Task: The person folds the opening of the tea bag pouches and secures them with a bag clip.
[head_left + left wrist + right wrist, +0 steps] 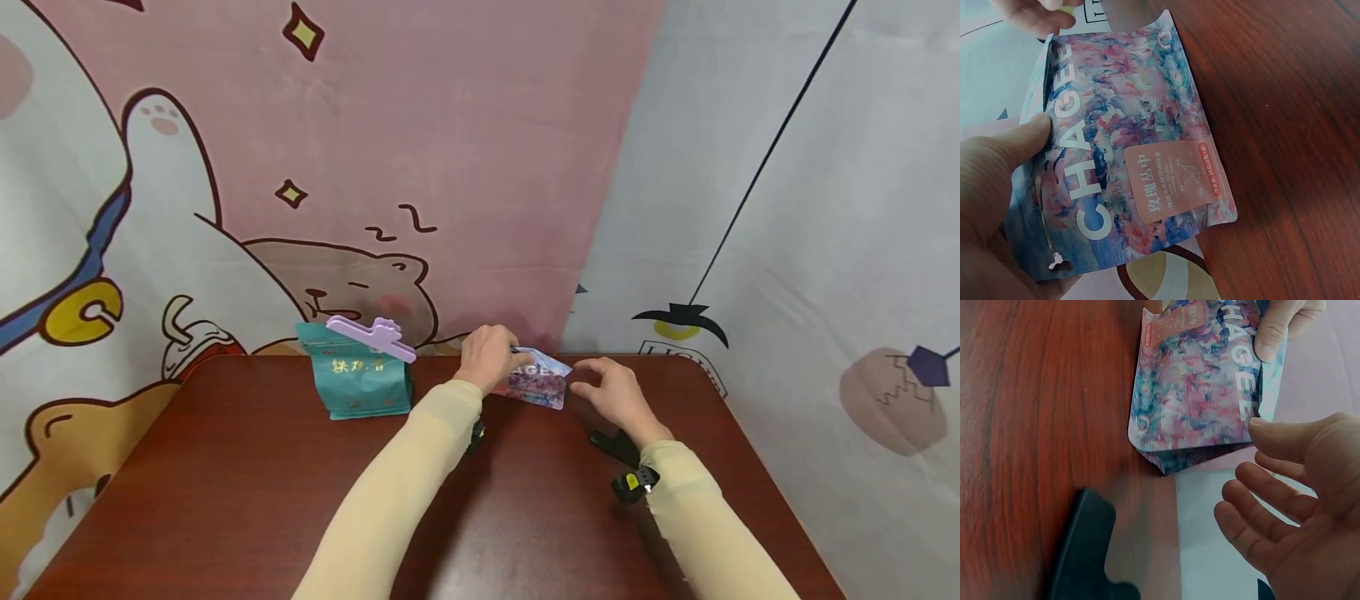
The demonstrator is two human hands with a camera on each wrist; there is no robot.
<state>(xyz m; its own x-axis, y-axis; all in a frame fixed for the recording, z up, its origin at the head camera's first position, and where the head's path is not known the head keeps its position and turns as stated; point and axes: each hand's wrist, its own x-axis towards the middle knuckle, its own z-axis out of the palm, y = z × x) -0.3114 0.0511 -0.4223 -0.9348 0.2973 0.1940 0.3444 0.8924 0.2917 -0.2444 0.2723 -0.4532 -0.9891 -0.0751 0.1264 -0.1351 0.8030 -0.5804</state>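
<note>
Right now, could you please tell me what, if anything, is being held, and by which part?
The left hand holds the CHAGEE pouch by its top edge; the right hand holds nothing.

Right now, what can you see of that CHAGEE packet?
The packet is a pouch of what looks like plastic film, blotched in blue, pink and purple. CHAGEE is printed in large white capitals near its top, with a salmon-pink label of white Chinese characters below. It is toward the far edge of the table, front facing us, the left hand pinching its top. The right hand is close beside it; contact there, or under its base, is unclear.
</note>
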